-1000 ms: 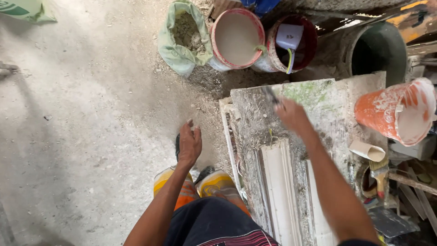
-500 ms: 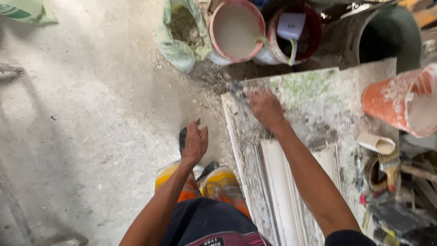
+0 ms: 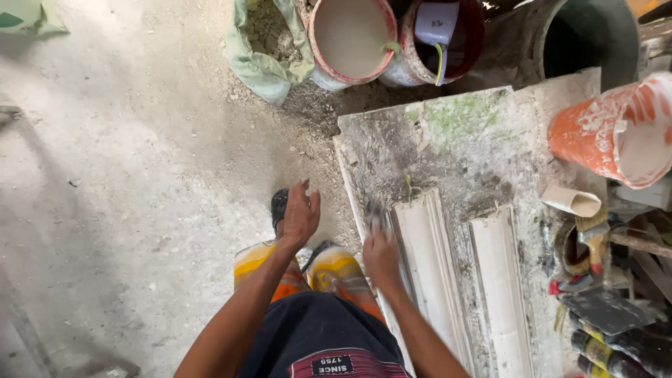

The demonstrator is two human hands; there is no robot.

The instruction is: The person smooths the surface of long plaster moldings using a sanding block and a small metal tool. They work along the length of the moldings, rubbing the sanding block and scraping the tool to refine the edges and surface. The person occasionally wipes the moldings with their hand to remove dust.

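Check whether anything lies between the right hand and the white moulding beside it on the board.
Nothing visible does. The right hand sits at the board's left edge, blurred, right beside the near white moulding, with only dusty board surface between them. The left hand hangs apart, over the floor.

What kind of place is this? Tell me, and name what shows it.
Probably a small plaster moulding workshop. White cornice mouldings lie on a plaster-crusted work board, buckets of pale mix stand on the rough concrete floor, and a sack of sandy powder sits open beside them.
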